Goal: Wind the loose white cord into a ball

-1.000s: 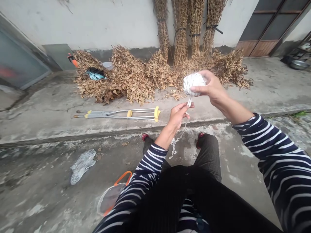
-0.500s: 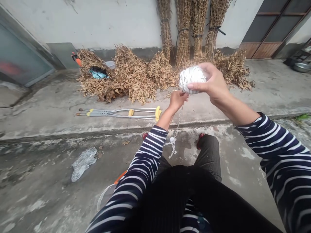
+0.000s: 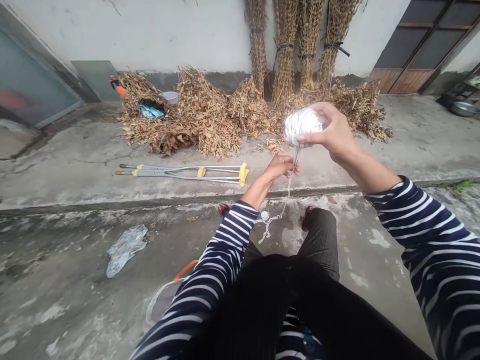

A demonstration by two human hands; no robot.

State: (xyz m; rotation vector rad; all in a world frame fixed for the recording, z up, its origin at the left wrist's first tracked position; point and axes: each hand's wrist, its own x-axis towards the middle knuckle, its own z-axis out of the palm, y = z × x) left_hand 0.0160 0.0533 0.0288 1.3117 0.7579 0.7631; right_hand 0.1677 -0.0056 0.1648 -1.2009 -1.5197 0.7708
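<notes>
My right hand (image 3: 335, 131) is wrapped round a white ball of yarn (image 3: 303, 126) with thin dark lines across it, raised in front of me. Below and left of it, my left hand (image 3: 282, 166) pinches a strand of the yarn (image 3: 289, 186). The strand runs taut from the underside of the ball to these fingers, then hangs slack to the ground. Between my feet lie a loose tangle of white yarn (image 3: 267, 230) and a small round white thing (image 3: 265, 215), whose kind I cannot make out.
Metal crutches (image 3: 180, 172) with yellow pads lie on the raised concrete step. Piles of dried plants (image 3: 210, 115) line the wall, with tied bundles (image 3: 285, 50) upright behind. A crumpled clear plastic sheet (image 3: 127, 250) and an orange-handled item (image 3: 185, 270) lie at lower left.
My left hand has moved down and right, away from the ball, drawing out a length of strand. My right hand has shifted slightly right and down with the ball.
</notes>
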